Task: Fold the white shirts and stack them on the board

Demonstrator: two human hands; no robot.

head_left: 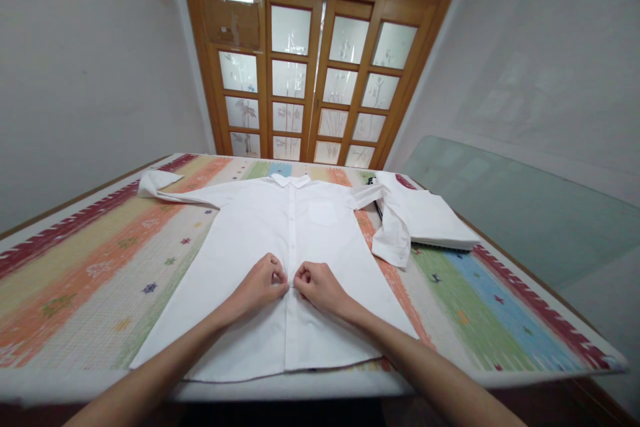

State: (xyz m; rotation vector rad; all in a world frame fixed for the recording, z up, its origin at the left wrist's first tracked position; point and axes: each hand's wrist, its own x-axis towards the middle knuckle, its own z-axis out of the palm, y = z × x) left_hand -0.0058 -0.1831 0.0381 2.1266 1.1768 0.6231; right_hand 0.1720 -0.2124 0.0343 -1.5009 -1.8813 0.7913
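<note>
A white long-sleeved shirt (pixel 255 227) lies front side up, its collar at the far end and its hem close to me. Both hands meet at the button strip, in the lower half of the shirt. With thumb and fingers pinched, my left hand (pixel 263 283) grips the strip's left edge. Opposite it, my right hand (pixel 320 287) pinches the strip from the right, a small gap between the two. Any button between the fingertips is too small to make out. The strip above the hands looks closed. One sleeve stretches left; the other bends down on the right.
A striped, patterned cloth (pixel 165 267) covers the table. At the right lies a stack of white sheets or a pad (pixel 435 220), partly against the shirt's right sleeve, with a dark thin object (pixel 379 209) beside it. Behind stand wood-framed glass doors (pixel 305 80); a glass panel (pixel 525 207) leans at the right wall.
</note>
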